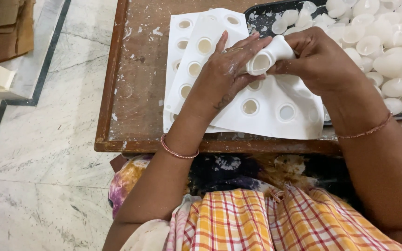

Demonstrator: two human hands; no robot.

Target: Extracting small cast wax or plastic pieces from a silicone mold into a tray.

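Both hands busy at the white silicone mould sheet [275, 100], bent upward over the middle of the wooden counter [140, 69]. Right hand [319, 60] clenched around one raised cup of the sheet, squeezing it; left hand [226, 69] pressed against the same cup's open mouth, fingers spread. Heaped in the black tray [259, 18] at far right, many white moulded cups [387, 42] already turned out. Judging from the round cavities still showing fill, a good part left to empty. A second mould sheet [182, 32] lying underneath. Little free room: tray touching the sheet on the right, counter rim [112, 83] close on the left, near edge just below the sheet.
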